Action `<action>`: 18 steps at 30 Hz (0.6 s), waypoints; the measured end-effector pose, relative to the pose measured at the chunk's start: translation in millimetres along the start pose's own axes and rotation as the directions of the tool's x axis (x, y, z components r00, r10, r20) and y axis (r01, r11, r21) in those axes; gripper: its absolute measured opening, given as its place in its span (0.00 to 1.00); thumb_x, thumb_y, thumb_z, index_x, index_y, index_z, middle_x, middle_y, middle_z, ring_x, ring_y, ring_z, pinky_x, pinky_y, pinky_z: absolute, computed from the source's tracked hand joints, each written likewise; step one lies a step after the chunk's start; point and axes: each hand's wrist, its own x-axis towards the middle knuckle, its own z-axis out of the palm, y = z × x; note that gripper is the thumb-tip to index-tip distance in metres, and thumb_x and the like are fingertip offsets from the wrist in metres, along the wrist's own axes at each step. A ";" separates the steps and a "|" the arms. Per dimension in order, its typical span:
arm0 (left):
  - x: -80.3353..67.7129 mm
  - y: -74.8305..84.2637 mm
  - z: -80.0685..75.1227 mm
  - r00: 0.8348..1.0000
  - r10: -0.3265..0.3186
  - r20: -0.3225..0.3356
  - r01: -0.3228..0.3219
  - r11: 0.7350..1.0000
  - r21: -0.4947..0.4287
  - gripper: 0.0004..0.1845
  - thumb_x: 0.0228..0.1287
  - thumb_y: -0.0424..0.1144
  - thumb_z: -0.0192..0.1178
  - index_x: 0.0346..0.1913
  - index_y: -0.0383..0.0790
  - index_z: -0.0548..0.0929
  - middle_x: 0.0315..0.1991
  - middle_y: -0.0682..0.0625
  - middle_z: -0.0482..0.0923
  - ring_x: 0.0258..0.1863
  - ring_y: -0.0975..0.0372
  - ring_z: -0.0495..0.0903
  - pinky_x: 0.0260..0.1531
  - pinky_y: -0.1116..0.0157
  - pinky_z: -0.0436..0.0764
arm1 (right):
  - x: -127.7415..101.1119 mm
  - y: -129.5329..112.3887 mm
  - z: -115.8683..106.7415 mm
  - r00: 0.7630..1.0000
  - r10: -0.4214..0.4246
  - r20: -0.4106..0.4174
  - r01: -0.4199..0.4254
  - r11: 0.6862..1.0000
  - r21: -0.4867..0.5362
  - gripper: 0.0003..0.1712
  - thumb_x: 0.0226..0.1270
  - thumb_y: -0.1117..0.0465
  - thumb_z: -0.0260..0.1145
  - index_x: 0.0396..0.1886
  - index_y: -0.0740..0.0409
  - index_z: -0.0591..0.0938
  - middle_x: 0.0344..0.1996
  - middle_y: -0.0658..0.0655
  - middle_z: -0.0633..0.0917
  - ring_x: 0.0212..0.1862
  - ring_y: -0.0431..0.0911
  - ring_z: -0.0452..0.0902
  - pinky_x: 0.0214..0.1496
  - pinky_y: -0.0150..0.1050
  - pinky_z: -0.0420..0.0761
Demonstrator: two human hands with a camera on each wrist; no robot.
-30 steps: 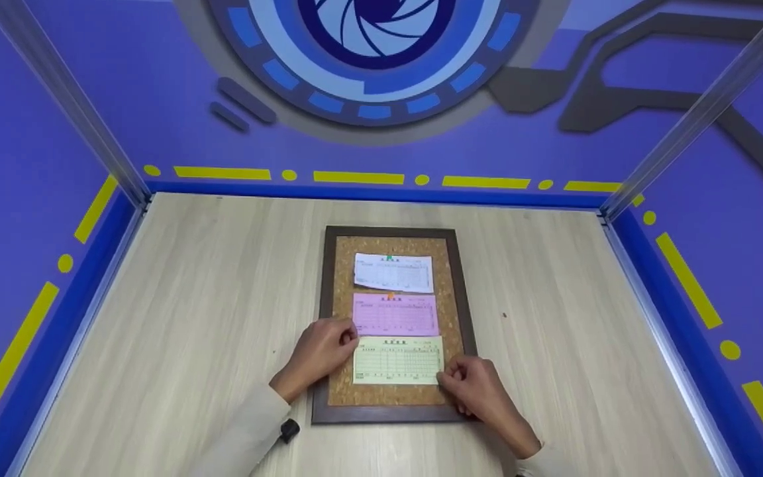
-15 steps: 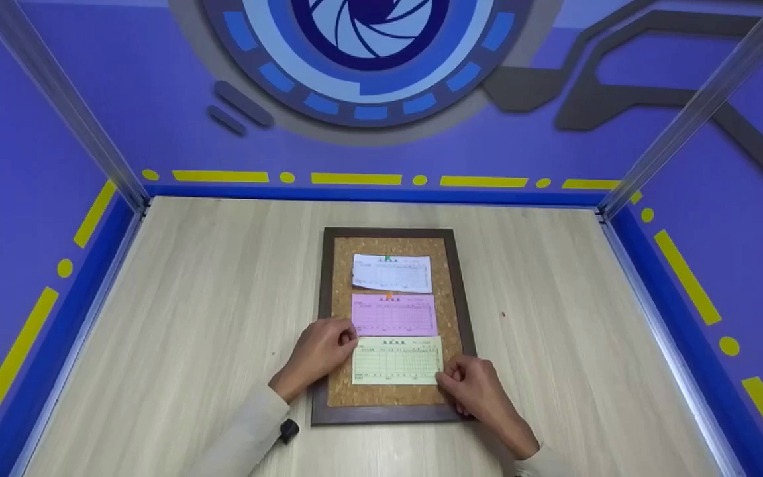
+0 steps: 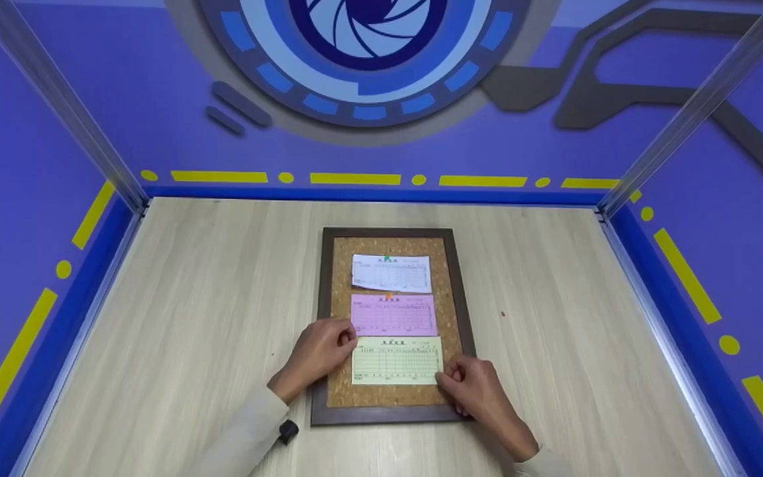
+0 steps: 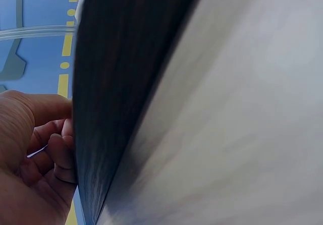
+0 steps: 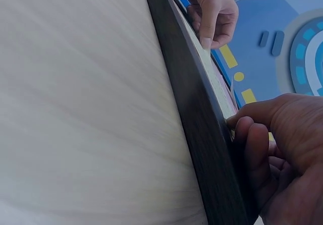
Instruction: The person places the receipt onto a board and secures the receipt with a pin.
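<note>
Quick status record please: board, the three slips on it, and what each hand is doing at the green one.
Board: cork board with dark frame, flat on wooden table
Far slip: white slip, green pin at its top
Middle slip: pink slip, orange pin at its top
Near slip: green slip, no pin visible
Left hand: fingertips at green slip's upper left corner
Right hand: fingers curled at its lower right corner
Grip: cannot tell whether either hand pinches the paper

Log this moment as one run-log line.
left hand: touches green slip upper-left corner | right hand: at its lower-right corner | slip: flat on corkboard, below pink slip
</note>
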 end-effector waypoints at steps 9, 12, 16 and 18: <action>-0.9 -0.6 1.4 1.000 0.002 -0.011 -0.002 1.000 0.015 0.10 0.67 0.29 0.70 0.30 0.47 0.85 0.25 0.59 0.77 0.25 0.69 0.71 0.28 0.67 0.73 | -0.4 3.3 1.2 1.000 -0.005 -0.013 0.006 0.999 0.038 0.12 0.71 0.64 0.72 0.26 0.54 0.82 0.15 0.45 0.78 0.12 0.36 0.74 0.12 0.32 0.75; -1.2 -0.2 1.7 1.000 0.006 -0.012 -0.006 1.000 0.015 0.10 0.68 0.29 0.71 0.30 0.46 0.86 0.25 0.59 0.77 0.25 0.69 0.71 0.27 0.67 0.73 | -2.0 6.7 -1.1 0.999 -0.015 -0.038 0.020 0.992 0.126 0.11 0.75 0.65 0.71 0.29 0.56 0.82 0.16 0.47 0.79 0.12 0.38 0.75 0.11 0.33 0.76; -1.5 -0.1 1.7 1.000 0.007 -0.011 -0.007 1.000 0.012 0.08 0.68 0.31 0.71 0.32 0.45 0.87 0.26 0.58 0.78 0.25 0.69 0.71 0.27 0.67 0.73 | -5.0 11.9 -6.1 0.996 -0.026 -0.090 0.049 0.964 0.260 0.11 0.78 0.67 0.70 0.31 0.59 0.82 0.16 0.52 0.81 0.12 0.41 0.76 0.11 0.35 0.76; -1.8 -0.2 1.4 1.000 -0.001 -0.008 0.001 1.000 0.006 0.06 0.69 0.31 0.72 0.34 0.44 0.87 0.27 0.58 0.78 0.25 0.69 0.72 0.28 0.67 0.74 | -5.5 14.3 -9.0 0.992 -0.035 -0.118 0.070 0.949 0.307 0.11 0.79 0.68 0.70 0.31 0.61 0.83 0.16 0.54 0.81 0.13 0.42 0.76 0.12 0.34 0.76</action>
